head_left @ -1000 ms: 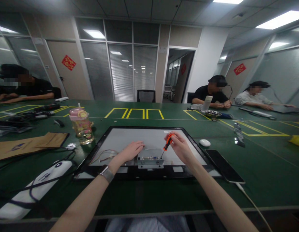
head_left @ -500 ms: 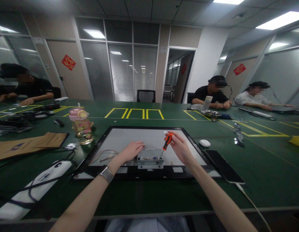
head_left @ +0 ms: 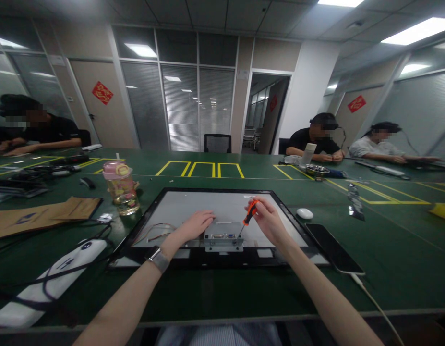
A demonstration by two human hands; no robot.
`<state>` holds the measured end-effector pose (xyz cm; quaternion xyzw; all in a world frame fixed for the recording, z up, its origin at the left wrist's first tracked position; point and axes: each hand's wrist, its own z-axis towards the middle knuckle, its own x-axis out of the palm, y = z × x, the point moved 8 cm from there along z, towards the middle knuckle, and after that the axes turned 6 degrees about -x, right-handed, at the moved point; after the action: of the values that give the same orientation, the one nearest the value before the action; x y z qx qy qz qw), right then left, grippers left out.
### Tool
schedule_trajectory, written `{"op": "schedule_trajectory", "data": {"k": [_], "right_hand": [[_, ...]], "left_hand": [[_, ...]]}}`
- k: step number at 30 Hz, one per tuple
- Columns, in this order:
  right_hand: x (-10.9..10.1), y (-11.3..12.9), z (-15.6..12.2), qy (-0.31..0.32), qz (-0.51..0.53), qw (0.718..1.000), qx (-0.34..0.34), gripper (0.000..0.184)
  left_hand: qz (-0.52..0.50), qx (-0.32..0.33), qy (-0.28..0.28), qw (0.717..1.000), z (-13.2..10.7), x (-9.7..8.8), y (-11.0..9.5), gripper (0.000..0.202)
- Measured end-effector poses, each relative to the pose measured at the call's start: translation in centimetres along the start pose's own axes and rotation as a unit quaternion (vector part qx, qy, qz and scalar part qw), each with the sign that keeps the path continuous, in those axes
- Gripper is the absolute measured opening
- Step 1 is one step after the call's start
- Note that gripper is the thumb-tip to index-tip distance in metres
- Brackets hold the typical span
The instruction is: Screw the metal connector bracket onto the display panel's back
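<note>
A flat monitor panel [head_left: 193, 204] lies back-up on the green table in front of me, grey inside a black frame. A small metal connector bracket [head_left: 223, 237] sits at its near middle. My right hand [head_left: 267, 221] is closed round an orange-and-black screwdriver [head_left: 248, 215], its tip down at the bracket's right end. My left hand [head_left: 195, 225] rests on the panel just left of the bracket, fingers lying flat and loosely together. A metal watch is on that wrist. Thin red and white wires [head_left: 155, 229] run over the panel's left part.
A pink-lidded bottle [head_left: 121, 187], brown paper bag [head_left: 38, 215] and a white device with black cables [head_left: 53, 278] lie left. Right of the panel are a white mouse [head_left: 304, 213] and a black phone [head_left: 333, 247] on a cable. Three people sit at the far edges.
My right hand has shifted slightly on the screwdriver handle, which keeps its tip at the bracket. The left hand has stayed put.
</note>
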<state>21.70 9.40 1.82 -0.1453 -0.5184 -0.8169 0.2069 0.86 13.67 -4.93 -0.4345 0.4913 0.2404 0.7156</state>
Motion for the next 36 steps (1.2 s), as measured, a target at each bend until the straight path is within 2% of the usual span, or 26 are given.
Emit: {"op": "schedule_trajectory", "data": {"k": [4,8,14,20,26,32,36], "right_hand": [[-0.3,-0.1,0.1,-0.010,0.011,1.000,-0.005,0.016],[0.2,0.0,0.1,0.011,0.020,1.000,0.003,0.019],[0.2,-0.3,0.1,0.027,0.034,0.999,0.013,0.013],[0.6,-0.4,-0.2,0.047,0.046,0.997,0.040,0.020],[0.7,-0.3,-0.1,0.054,0.058,0.997,0.025,0.011],[0.6,-0.5,-0.2,0.056,0.057,0.996,0.040,0.021],[1.0,-0.5,-0.3,0.071,0.059,0.995,0.044,0.017]], "left_hand": [[-0.001,-0.010,0.003,1.000,0.0,0.0,0.1,0.040],[-0.003,-0.002,-0.002,1.000,0.0,0.0,0.3,0.040],[-0.002,-0.003,0.002,1.000,0.1,0.2,0.4,0.040],[-0.004,-0.003,0.001,1.000,0.1,0.3,0.6,0.041],[-0.005,-0.004,0.003,1.000,0.0,0.1,0.2,0.041],[-0.002,-0.005,0.000,1.000,0.1,0.1,0.3,0.040],[-0.006,-0.005,0.005,1.000,0.2,0.3,0.6,0.041]]}}
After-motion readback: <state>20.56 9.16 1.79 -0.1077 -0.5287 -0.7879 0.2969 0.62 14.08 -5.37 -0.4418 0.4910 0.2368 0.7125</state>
